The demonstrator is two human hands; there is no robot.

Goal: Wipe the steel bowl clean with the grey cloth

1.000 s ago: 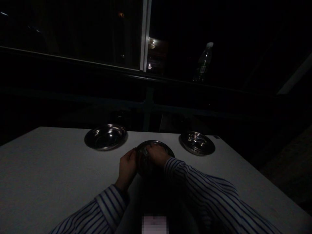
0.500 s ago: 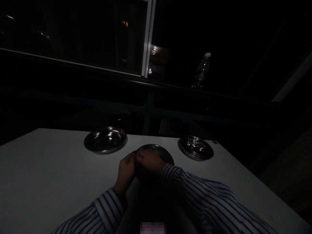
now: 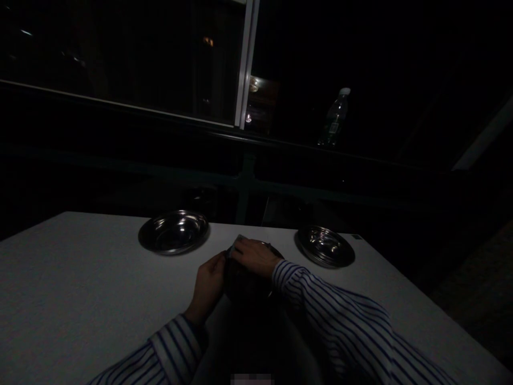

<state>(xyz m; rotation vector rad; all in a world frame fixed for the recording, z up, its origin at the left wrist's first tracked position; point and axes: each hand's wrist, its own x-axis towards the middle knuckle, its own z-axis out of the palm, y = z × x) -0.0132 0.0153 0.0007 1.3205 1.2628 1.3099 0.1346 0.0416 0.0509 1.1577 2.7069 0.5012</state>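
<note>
A metal bowl [image 3: 245, 280] is in front of me at the middle of the table, mostly in deep shadow. My left hand [image 3: 207, 283] is closed on its left rim, with thumb and fingers pinched together. Across the bowl's far side reaches my right hand [image 3: 254, 256], its fingers bent over a small pale cloth [image 3: 240, 237] at the far-left rim. Only a corner of the cloth shows; the rest is under the fingers. The lower part of the bowl is too dark to make out.
On the white table [image 3: 120, 289], a wide metal bowl [image 3: 174, 232] stands at the back left. At the back right are stacked metal bowls [image 3: 325, 247]. A plastic bottle [image 3: 335, 120] stands on the window ledge behind.
My right hand has moved from inside the bowl up to its far rim, and the cloth's corner now shows. The left hand keeps its hold on the rim.
</note>
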